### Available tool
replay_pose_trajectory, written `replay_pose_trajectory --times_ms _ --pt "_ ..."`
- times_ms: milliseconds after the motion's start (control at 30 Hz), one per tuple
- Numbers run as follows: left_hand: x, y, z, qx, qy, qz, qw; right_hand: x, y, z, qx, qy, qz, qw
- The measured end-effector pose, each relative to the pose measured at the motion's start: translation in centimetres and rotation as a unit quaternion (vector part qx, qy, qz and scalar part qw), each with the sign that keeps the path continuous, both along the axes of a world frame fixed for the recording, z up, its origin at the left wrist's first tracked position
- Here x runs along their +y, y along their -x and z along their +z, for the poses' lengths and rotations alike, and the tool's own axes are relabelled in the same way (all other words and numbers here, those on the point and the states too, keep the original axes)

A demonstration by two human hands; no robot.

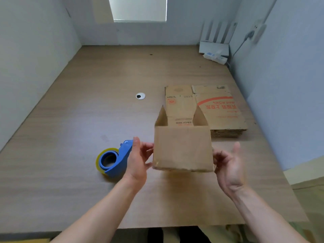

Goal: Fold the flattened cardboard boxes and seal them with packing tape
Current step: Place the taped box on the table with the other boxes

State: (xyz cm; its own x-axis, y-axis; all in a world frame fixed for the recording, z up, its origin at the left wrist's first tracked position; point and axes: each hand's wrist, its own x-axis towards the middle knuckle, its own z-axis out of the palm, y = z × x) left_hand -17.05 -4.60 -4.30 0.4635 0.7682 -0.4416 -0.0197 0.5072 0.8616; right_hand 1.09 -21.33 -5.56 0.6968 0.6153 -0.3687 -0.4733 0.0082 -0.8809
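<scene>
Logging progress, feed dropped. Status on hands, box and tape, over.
Left hand and right hand hold the box by its sides, above the table. Box squared up, far flaps standing open. Tape dispenser on table by left hand, untouched. Nothing blocking.

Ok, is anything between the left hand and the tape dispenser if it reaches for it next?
Nothing visible. The tape dispenser lies on the table just beside the left hand, partly hidden behind it; the box is on the hand's other side.

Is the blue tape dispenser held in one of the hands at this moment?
No: the tape dispenser lies on the table beside the left hand, which holds the cardboard box together with the right hand.
</scene>
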Motion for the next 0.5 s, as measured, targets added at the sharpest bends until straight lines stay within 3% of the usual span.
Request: replay_pose_trajectory --times_ms 167,333,467,500 --pt "-2.0 1.0 -1.8 0.072 0.013 -0.083 0.994 -0.8 2.1 -1.5 -0.047 0.113 0.058 0.991" --pt "-4.0 2.2 -3.4 0.129 -0.139 -0.194 0.962 -1.0 3.8 -1.9 -0.114 0.099 0.121 0.981" --pt "-5.7 2.5 -4.7 0.241 -0.325 -0.254 0.878 -0.6 4.7 -1.8 -0.233 0.164 0.178 0.942" --pt "-5.9 2.6 -5.0 0.241 -0.343 -0.249 0.873 -0.4 4.7 -1.8 -0.253 0.180 0.174 0.934"
